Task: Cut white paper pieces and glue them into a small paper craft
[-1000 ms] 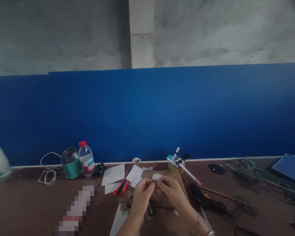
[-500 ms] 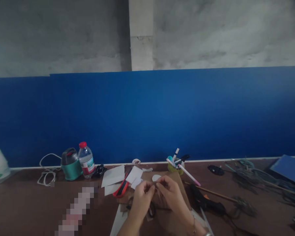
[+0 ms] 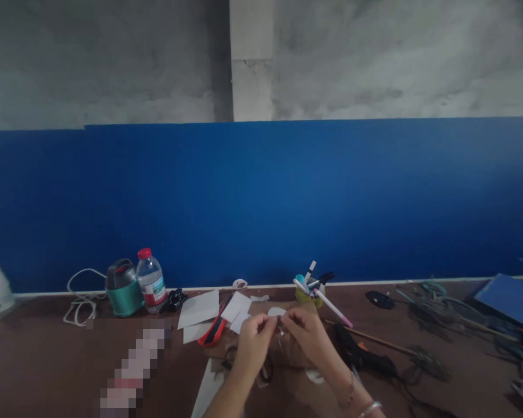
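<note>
My left hand (image 3: 253, 343) and my right hand (image 3: 308, 335) are raised close together over the brown cardboard (image 3: 305, 312). Thumb and forefinger of each hand are pinched, facing one another. What they hold between them is too small and dark to name. A tiny white dot (image 3: 282, 334) shows just below the fingertips. Just beyond the fingers is a white round piece (image 3: 276, 312). Below the hands, partly covered by the left one, dark loops (image 3: 267, 370) show on the cardboard; their kind is unclear. Another white piece (image 3: 315, 377) shows beside my right wrist.
Left of the hands lie a red utility knife (image 3: 212, 332) and white paper pieces (image 3: 199, 307). A water bottle (image 3: 151, 283) stands farther left. A pen holder (image 3: 308, 296) stands behind; a black glue gun (image 3: 366, 357) lies right, with tangled cords (image 3: 444, 307) beyond.
My fingertips have moved slightly apart, still pinched. The tiny white dot now shows below them, and the white piece by my right wrist has come into view. The camera view has shifted slightly.
</note>
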### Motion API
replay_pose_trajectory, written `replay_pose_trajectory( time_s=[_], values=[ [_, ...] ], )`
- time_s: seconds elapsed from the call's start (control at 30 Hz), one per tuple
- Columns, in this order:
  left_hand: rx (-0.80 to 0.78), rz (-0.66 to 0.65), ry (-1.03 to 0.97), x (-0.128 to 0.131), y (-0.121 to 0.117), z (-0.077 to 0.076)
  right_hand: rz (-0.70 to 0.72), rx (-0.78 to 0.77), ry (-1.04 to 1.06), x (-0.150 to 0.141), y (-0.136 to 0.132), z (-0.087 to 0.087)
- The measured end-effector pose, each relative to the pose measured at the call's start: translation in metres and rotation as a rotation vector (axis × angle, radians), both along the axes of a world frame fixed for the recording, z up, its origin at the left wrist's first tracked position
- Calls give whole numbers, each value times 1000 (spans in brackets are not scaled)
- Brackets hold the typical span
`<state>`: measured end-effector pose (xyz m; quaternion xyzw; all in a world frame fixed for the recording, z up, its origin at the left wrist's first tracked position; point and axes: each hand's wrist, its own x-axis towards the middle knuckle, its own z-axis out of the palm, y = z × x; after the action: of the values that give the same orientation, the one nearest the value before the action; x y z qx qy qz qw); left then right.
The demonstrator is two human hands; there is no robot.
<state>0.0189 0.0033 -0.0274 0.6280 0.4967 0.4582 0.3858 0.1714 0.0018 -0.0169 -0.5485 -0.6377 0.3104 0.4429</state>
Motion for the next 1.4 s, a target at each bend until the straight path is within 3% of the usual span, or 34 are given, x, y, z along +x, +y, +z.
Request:
replay_pose_trajectory(
  time_s=[0.1, 0.2, 0.37, 0.53, 0.83, 1.0, 1.1, 1.3, 1.4],
  values=[
    [67, 69, 175, -3, 16, -4, -101, -51, -348, 11, 3, -2],
    [103, 65, 469, -3, 32, -6, -110, -140, -625, 18, 3, -7],
    [150, -29, 636, 4, 49, -5, -160, -235, -761, 12, -3, -14],
    [136, -60, 741, 9, 54, -6, -200, -250, -820, 5, -4, -10],
    [166, -15, 614, -1, 51, -5, -203, -143, -678, 8, -3, -4],
    [133, 62, 311, -25, 39, 1, -76, -48, -608, -2, -8, 1],
    [126, 119, 160, -37, 31, -2, -83, -41, -608, -3, -10, 3],
    [225, 173, 165, -37, 17, -19, -125, -74, -588, 4, -5, 0],
    [272, 118, 189, -32, 12, -23, -71, -43, -412, -2, -3, -7]
  ],
)
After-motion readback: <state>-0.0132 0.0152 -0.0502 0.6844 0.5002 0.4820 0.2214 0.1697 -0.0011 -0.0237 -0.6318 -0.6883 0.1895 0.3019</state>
